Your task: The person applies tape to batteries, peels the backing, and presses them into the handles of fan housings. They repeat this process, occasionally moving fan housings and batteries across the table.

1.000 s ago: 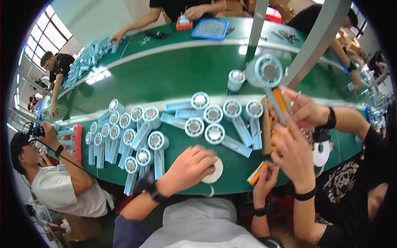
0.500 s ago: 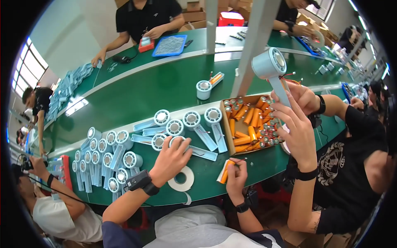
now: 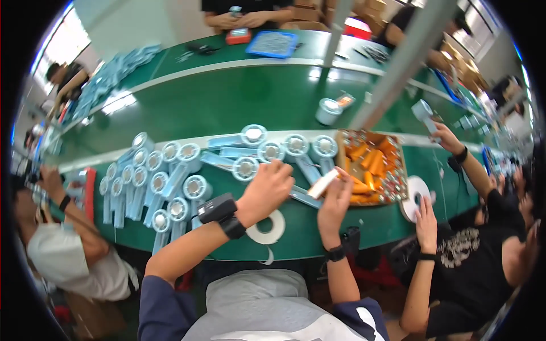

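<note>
My right hand (image 3: 335, 203) grips an orange battery pack with a white face (image 3: 323, 184), held tilted above the near row of fans. My left hand (image 3: 266, 192) hovers or rests over the handle of a light-blue handheld fan housing (image 3: 245, 169), fingers curled together. Whatever lies between those fingers is hidden. The handle's open end (image 3: 306, 196) shows to the right, below the battery pack. More fan housings (image 3: 296, 145) lie just beyond my hands. A roll of white tape (image 3: 275, 228) sits by my left wrist.
A cardboard box (image 3: 402, 162) of orange batteries stands right of my hands. Fan housings (image 3: 136, 176) cluster at left. Another tape roll (image 3: 410, 211) lies near a co-worker's hand (image 3: 426, 223); that person's other hand holds a fan (image 3: 422, 110). A metal post (image 3: 406, 68) rises beyond.
My right hand has brought the battery pack up and closer to the fan handle. The left fingers have shifted toward the handle. The co-worker has moved a fan away to the right. My view has shifted.
</note>
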### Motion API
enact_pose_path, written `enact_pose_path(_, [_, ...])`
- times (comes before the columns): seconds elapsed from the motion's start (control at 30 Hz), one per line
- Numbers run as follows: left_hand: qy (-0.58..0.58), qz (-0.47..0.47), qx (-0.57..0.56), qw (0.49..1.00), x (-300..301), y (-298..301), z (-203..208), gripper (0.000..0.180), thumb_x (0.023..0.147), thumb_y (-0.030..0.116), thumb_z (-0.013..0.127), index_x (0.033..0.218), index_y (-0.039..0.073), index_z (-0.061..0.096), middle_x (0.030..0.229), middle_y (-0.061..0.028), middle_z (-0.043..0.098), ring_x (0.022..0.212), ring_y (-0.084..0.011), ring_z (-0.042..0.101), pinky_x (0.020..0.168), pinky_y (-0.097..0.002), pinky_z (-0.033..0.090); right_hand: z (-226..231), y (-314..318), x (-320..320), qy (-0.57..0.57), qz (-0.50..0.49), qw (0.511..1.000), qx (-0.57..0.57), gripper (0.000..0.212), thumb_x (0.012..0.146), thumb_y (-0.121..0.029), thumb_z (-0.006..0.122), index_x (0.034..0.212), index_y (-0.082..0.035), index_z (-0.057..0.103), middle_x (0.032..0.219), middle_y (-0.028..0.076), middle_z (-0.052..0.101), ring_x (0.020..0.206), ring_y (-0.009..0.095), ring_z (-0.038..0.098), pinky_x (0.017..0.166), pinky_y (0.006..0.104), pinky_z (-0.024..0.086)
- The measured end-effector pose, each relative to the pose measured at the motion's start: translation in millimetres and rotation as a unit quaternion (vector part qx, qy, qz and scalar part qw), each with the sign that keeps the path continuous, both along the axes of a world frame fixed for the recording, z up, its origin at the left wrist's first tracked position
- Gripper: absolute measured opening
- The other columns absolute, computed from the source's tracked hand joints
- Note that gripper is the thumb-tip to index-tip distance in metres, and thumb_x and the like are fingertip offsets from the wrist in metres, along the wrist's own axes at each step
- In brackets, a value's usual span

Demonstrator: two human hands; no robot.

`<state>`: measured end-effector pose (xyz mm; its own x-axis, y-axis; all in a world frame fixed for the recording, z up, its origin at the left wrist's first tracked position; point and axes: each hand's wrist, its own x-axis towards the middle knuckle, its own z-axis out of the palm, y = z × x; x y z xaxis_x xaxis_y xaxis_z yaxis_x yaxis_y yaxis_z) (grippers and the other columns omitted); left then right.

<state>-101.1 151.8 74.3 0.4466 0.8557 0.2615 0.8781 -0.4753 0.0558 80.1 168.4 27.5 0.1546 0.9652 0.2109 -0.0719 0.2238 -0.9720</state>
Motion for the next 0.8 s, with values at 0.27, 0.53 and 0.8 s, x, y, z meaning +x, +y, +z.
enact_pose_path(0.27, [-0.134,-0.051,0.026,0.989,-16,-6,-13,0.018,0.075,0.019,0.075,0.084,0.011,0.060,0.104,-0.0008,0.062,0.101,-0.0204,0.057,0.083,-0.0360,0.042,-7,-8,-3,0.059,0.002,0.997,-0.047,0.032,0.110,-0.029,0.043,0.131,-0.005,0.047,0.097,0.006,0.059,0.080,0.011,0.058,0.067,0.0243,0.048])
enact_pose_path(0.53, [-0.014,-0.080,0.057,0.995,9,21,-1,0.011,0.078,0.021,0.069,0.084,0.012,0.067,0.089,0.0007,0.067,0.096,-0.0182,0.060,0.075,-0.0355,0.044,-8,-8,1,0.044,-0.014,0.999,-0.025,0.031,0.110,-0.029,0.042,0.130,-0.005,0.047,0.093,0.006,0.061,0.077,0.012,0.058,0.065,0.0239,0.047])
enact_pose_path(0.8, [0.052,-0.186,-0.025,0.981,40,53,-22,0.004,0.073,0.019,0.070,0.071,0.015,0.068,0.062,-0.0011,0.063,0.064,-0.0210,0.068,0.059,-0.0326,0.049,-24,-6,-1,-0.136,-0.169,0.975,0.055,0.033,0.109,-0.026,0.042,0.131,-0.001,0.046,0.118,0.013,0.055,0.086,0.016,0.058,0.073,0.0280,0.049])
